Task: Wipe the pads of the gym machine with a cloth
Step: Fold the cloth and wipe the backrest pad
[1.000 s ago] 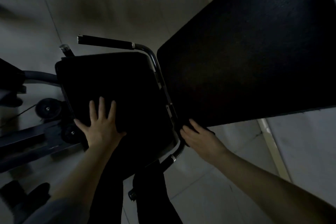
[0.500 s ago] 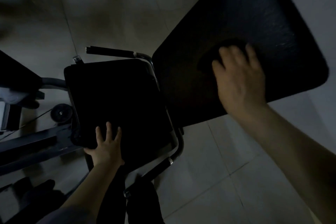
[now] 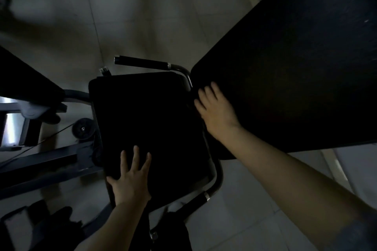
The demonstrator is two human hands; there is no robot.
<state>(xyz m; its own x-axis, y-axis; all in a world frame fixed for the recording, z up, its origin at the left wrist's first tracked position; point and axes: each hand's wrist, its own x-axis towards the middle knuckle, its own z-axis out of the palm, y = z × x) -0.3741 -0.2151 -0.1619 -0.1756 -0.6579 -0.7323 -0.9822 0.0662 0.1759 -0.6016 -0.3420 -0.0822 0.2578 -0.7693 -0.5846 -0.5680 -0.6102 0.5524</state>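
The gym machine's big black back pad [image 3: 295, 67] slants across the upper right. Its square black seat pad [image 3: 146, 112] lies in the middle. My right hand [image 3: 216, 112] presses on the back pad's lower left corner, close to the seat pad's right edge. A dark cloth sits under its palm and fingers, almost fully hidden in the dim light. My left hand [image 3: 130, 181] rests flat on the seat pad's near edge, fingers spread, holding nothing.
A black-gripped handle [image 3: 142, 63] sticks out behind the seat and another [image 3: 195, 203] curves round its near right corner. Another dark pad [image 3: 24, 79], a small wheel [image 3: 82, 128] and a frame beam [image 3: 40, 161] lie to the left. Pale floor tiles surround the machine.
My right hand swept from the pad's lower corner up to its middle, then back down left to the corner by the seat. My left hand stayed on the seat pad.
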